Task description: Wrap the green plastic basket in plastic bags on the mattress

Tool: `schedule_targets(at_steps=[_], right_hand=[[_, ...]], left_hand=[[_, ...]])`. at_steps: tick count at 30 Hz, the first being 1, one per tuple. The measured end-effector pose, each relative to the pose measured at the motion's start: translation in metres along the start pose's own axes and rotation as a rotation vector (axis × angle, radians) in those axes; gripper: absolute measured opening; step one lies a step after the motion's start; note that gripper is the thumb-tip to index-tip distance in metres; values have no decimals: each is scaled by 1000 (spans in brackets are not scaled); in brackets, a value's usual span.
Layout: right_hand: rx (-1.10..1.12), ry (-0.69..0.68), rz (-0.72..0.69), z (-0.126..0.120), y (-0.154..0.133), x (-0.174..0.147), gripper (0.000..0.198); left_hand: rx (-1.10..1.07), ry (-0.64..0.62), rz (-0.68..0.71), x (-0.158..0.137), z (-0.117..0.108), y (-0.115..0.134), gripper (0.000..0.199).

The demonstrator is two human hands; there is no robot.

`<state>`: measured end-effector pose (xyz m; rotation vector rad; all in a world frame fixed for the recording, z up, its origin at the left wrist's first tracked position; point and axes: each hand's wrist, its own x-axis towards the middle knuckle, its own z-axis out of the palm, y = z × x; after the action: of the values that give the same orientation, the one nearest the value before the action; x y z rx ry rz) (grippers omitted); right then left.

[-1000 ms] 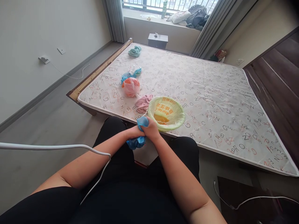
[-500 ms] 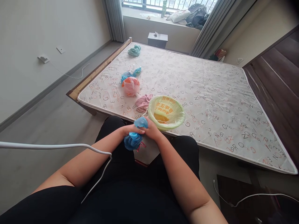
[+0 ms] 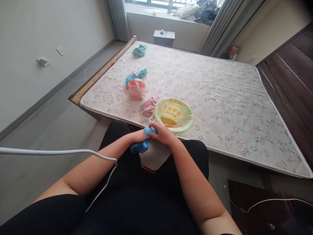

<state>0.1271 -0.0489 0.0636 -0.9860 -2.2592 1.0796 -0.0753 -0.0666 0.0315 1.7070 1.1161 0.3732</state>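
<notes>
Both hands are together in front of my lap on a blue plastic bag (image 3: 140, 147). My left hand (image 3: 140, 135) is closed round the bag's middle, and crumpled blue plastic hangs below its fist. My right hand (image 3: 162, 133) curls its fingers over the bag's puffed upper end. Just beyond them, at the mattress edge, stands a basket (image 3: 189, 125) lined with a pale yellow-green bag with orange print; something orange-brown shows in its bottom. A pink cloth (image 3: 149, 107) lies left of the basket.
On the mattress (image 3: 220, 104) lie a pink and orange bundle in plastic (image 3: 136, 88), a blue plastic bag (image 3: 133, 77) and a teal cloth (image 3: 139, 50). A white cable (image 3: 73, 151) crosses in front of my left arm. A small nightstand (image 3: 163, 35) stands beyond the bed.
My right hand has shifted to the right and closed over the upper end of the blue bag. The bag's lower part hangs flatter, and its red piece is mostly hidden.
</notes>
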Motion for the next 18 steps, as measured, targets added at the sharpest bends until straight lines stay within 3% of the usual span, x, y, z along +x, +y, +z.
schedule_targets(at_steps=[5, 8, 10, 13, 15, 18], right_hand=[[-40, 224, 316, 25, 6, 7, 8], [177, 236, 481, 29, 7, 8, 18], [353, 184, 521, 27, 9, 8, 32], [445, 125, 488, 20, 13, 5, 49], [372, 179, 425, 14, 12, 3, 47], [229, 235, 165, 6, 7, 0, 39]], left_hand=[[387, 206, -154, 3, 8, 3, 28], [535, 322, -239, -2, 12, 11, 26], [596, 360, -216, -4, 13, 14, 23], [617, 299, -132, -4, 11, 11, 22], [554, 254, -114, -1, 8, 5, 27], [448, 229, -74, 3, 1, -4, 31]])
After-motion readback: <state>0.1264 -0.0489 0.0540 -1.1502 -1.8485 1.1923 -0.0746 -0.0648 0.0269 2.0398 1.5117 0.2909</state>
